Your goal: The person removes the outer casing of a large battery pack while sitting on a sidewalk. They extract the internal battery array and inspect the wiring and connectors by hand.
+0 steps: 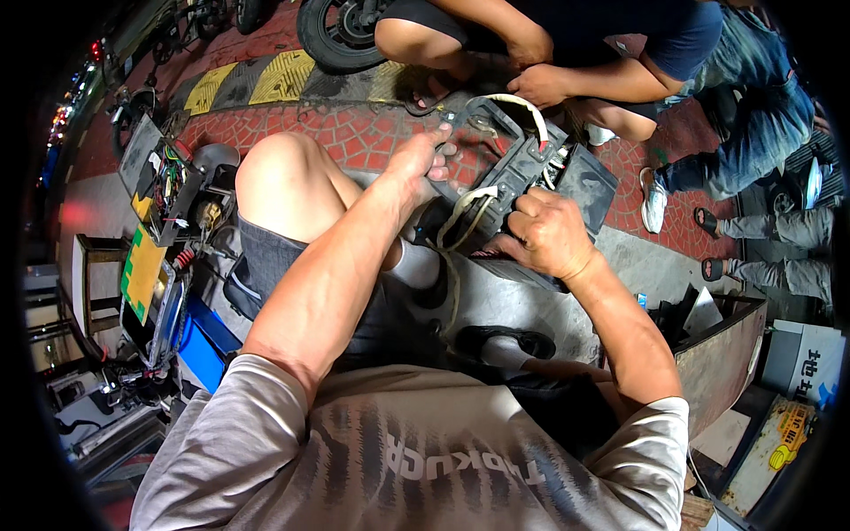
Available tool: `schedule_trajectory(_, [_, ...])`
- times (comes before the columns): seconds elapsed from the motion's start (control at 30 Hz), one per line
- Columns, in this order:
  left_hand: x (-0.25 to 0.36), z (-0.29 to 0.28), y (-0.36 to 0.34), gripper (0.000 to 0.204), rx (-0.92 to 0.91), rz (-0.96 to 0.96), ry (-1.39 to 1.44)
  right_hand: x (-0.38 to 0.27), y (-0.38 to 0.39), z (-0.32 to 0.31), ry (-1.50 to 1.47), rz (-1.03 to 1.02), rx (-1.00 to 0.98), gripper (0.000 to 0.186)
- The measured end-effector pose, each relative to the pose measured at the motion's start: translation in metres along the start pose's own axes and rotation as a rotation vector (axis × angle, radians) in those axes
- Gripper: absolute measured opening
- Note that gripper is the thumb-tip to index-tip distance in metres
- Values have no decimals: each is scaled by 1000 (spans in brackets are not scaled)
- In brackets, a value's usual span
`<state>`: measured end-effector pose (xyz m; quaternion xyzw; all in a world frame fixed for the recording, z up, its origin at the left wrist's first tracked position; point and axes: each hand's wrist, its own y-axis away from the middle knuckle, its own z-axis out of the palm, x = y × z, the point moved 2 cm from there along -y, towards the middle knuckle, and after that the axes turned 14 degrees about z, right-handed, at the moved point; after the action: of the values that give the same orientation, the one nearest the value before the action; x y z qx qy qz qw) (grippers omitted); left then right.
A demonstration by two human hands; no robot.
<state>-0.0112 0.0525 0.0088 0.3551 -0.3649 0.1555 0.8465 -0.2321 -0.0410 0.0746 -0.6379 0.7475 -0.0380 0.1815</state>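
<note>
A dark grey plastic housing (pixel 503 177) with cream-sleeved cables (pixel 472 202), red wire and metal terminals sits tilted in front of me, a dark grey panel (pixel 591 184) at its right. My left hand (pixel 416 164) is curled at the housing's upper left, around a small dark piece that I cannot make out. My right hand (pixel 544 232) grips the housing's near right part with bent fingers, partly hiding what lies beneath them.
A co-worker's hands (pixel 529 81) are just beyond the housing; other people's legs (pixel 691 173) are at right. A tire (pixel 341 44) stands behind, opened electrical gear (pixel 158 190) and a blue bin (pixel 202 345) at left, a worn box (pixel 726 354) at right.
</note>
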Motion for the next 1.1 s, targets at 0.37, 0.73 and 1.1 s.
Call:
schedule_trajectory(0.37, [-7,-5,-14,32,-9,-20,17,1,2,-4,29,-13,-35,36])
schedule_trajectory(0.73, [-5,6,-9,41,44,-18,-27,2,7,-3,44,0,-29,35])
schedule_trajectory(1.1, [0,13,-1,44,51,28,-60,2,9,-5,38,3,-28,38])
